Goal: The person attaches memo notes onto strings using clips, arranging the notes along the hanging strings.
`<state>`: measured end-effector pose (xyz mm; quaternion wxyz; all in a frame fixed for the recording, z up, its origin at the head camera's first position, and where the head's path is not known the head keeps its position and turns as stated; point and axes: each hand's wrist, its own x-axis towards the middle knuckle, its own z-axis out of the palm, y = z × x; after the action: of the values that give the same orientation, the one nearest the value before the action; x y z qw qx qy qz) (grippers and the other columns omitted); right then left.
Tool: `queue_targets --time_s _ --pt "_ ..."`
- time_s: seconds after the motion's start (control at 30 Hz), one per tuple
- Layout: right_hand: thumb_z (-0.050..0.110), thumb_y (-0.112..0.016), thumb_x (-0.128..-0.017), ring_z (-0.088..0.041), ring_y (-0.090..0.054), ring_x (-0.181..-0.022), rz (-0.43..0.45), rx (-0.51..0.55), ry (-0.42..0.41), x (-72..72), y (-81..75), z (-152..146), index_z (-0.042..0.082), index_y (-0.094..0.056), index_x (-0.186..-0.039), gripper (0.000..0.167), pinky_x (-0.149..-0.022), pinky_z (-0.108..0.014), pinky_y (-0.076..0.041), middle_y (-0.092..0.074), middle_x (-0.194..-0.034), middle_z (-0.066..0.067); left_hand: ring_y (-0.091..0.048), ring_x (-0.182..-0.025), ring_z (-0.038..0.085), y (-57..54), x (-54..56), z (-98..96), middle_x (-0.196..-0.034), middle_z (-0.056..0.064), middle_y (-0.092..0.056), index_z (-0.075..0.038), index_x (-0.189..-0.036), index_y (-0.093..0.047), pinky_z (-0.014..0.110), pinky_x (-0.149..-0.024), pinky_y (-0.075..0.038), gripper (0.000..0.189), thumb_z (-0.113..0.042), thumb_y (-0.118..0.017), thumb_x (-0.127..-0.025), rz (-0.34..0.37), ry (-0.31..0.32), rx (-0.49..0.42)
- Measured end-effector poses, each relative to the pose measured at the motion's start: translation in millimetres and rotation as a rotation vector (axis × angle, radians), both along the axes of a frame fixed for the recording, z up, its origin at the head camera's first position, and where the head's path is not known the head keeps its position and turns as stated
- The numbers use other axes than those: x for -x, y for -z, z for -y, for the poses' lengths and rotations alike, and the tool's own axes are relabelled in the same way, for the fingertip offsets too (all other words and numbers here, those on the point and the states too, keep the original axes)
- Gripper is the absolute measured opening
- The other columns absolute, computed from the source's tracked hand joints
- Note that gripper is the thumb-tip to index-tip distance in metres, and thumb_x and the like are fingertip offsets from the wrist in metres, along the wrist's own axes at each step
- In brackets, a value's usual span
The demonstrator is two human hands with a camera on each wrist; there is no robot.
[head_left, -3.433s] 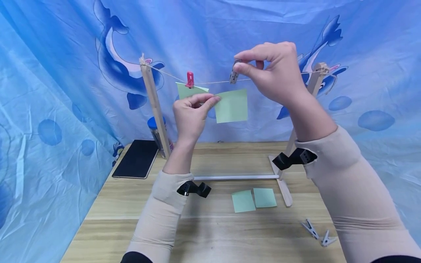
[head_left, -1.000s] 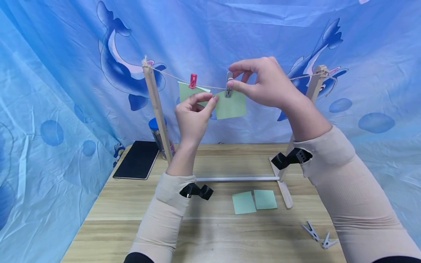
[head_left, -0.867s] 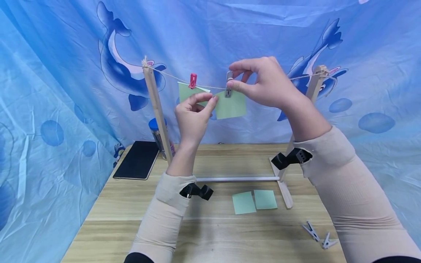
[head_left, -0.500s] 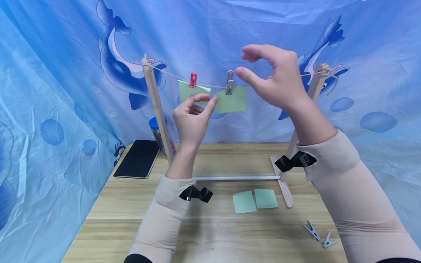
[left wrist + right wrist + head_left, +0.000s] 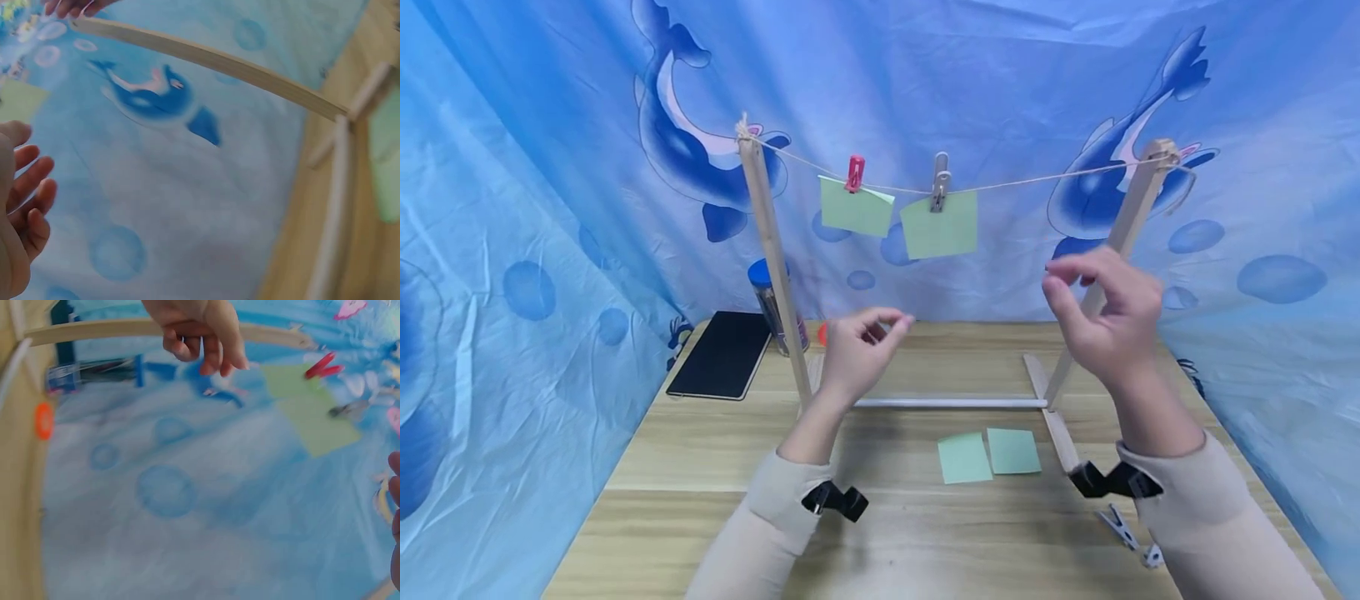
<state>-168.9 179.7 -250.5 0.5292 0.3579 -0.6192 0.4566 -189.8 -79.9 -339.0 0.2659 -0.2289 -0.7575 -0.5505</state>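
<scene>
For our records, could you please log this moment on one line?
left hand: empty; right hand: empty; string: two clipped notes; table: two more notes, clothespins

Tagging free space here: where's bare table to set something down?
Bare table shows between the flat black object and left sleeve, and left of the loose green notes, in front of the white rod. Crowded: back left, around the jar, and front right, where the right sleeve partly hides grey clothespins.

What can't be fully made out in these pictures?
Head view: orange object, partly behind the left hand.
Head view: rightmost clothespin, partly covered by the right sleeve.
Left wrist view: green paper, blurred, cut off by the right edge.
Right wrist view: right hand, mostly outside the right edge.
</scene>
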Motion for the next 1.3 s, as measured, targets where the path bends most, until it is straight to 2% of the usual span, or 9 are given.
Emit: queue_targets --time_s 0.13,0.3,0.43,0.63,0.8,0.93,1.13,1.2,1.3 --pt "0.03 -0.071 -0.093 0.003 -0.059 -0.077 0.121 -0.079 0.037 -4.9 42.1 -26.5 -0.012 -0.07 -0.082 0.044 -0.073 -0.016 -0.045 -0.066 -0.07 -0.02 -0.062 -0.065 0.009 33.8 -4.7 0.8 -0.081 -0.002 -0.073 -0.009 -0.095 -0.078 0.026 -0.057 -0.053 0.014 -0.022 -0.076 -0.092 0.066 0.011 0.119" --pt "0.004 -0.072 -0.084 0.001 -0.061 -0.085 0.29 -0.184 0.066 -14.8 93.7 -57.1 -0.008 -0.074 -0.092 0.014 -0.079 -0.016 -0.047 -0.071 -0.081 -0.019 -0.065 -0.072 0.01 74.0 -11.5 -4.5 -0.086 0.001 -0.073 -0.005 -0.103 -0.076 0.028 -0.062 -0.058 0.017 -0.019 -0.074 -0.092 0.171 0.035 0.125" --pt "-0.007 -0.074 -0.08 0.001 -0.061 -0.088 0.478 -0.246 0.134 -30.2 129.6 -77.2 -0.002 -0.075 -0.098 0.019 -0.081 -0.013 -0.046 -0.072 -0.086 -0.01 -0.066 -0.074 0.009 99.8 -17.3 -11.6 -0.088 0.002 -0.073 -0.002 -0.105 -0.076 0.027 -0.068 -0.059 0.02 -0.017 -0.074 -0.092 0.249 0.072 0.206" --pt "0.001 -0.08 -0.083 -0.003 -0.062 -0.085 0.72 -0.389 0.271 -54.0 169.5 -101.6 0.005 -0.075 -0.103 0.021 -0.079 -0.009 -0.044 -0.071 -0.09 0.001 -0.068 -0.078 0.01 128.9 -17.1 -24.8 -0.093 0.002 -0.074 -0.001 -0.109 -0.074 0.026 -0.075 -0.056 0.024 -0.019 -0.075 -0.092 0.251 0.138 0.424" --pt "0.011 -0.081 -0.087 -0.006 -0.064 -0.085 0.893 -0.453 0.349 -72.0 195.2 -121.1 0.009 -0.076 -0.106 0.021 -0.073 -0.02 -0.051 -0.074 -0.095 0.0 -0.067 -0.083 0.01 146.1 -15.6 -32.4 -0.098 0.004 -0.073 -0.003 -0.113 -0.074 0.025 -0.078 -0.055 0.027 -0.018 -0.075 -0.091 0.284 0.139 0.534" --pt "0.017 -0.082 -0.087 -0.01 -0.065 -0.088 0.987 -0.5 0.374 -84.1 214.1 -136.9 0.007 -0.075 -0.108 0.025 -0.075 -0.026 -0.052 -0.074 -0.101 -0.003 -0.064 -0.086 0.011 157.3 -15.8 -35.7 -0.098 0.001 -0.071 -0.006 -0.115 -0.074 0.027 -0.079 -0.053 0.031 -0.025 -0.076 -0.091 0.287 0.119 0.644" --pt "0.028 -0.088 -0.08 -0.029 -0.068 -0.091 1.083 -0.586 0.421 -99.8 228.8 -155.7 0.001 -0.072 -0.112 0.045 -0.075 -0.041 -0.056 -0.073 -0.104 -0.011 -0.065 -0.099 0.019 166.6 -16.0 -42.9 -0.108 0.004 -0.069 -0.009 -0.118 -0.073 0.035 -0.09 -0.052 0.037 -0.035 -0.074 -0.092 0.314 0.076 0.739" --pt "0.033 -0.09 -0.075 -0.031 -0.068 -0.09 1.119 -0.613 0.431 -103.5 231.8 -161.5 -0.001 -0.071 -0.112 0.054 -0.073 -0.043 -0.056 -0.072 -0.105 -0.013 -0.065 -0.105 0.022 168.2 -16.1 -45.1 -0.114 0.006 -0.069 -0.01 -0.119 -0.073 0.038 -0.095 -0.051 0.038 -0.036 -0.074 -0.092 0.326 0.054 0.753" --pt "0.042 -0.093 -0.068 -0.03 -0.068 -0.091 1.212 -0.662 0.409 -108.3 234.9 -168.1 -0.002 -0.07 -0.115 0.068 -0.073 -0.041 -0.056 -0.072 -0.107 -0.013 -0.065 -0.106 0.023 170.1 -16.1 -47.7 -0.112 0.005 -0.07 -0.011 -0.116 -0.075 0.038 -0.095 -0.051 0.033 -0.033 -0.074 -0.092 0.314 0.029 0.758"
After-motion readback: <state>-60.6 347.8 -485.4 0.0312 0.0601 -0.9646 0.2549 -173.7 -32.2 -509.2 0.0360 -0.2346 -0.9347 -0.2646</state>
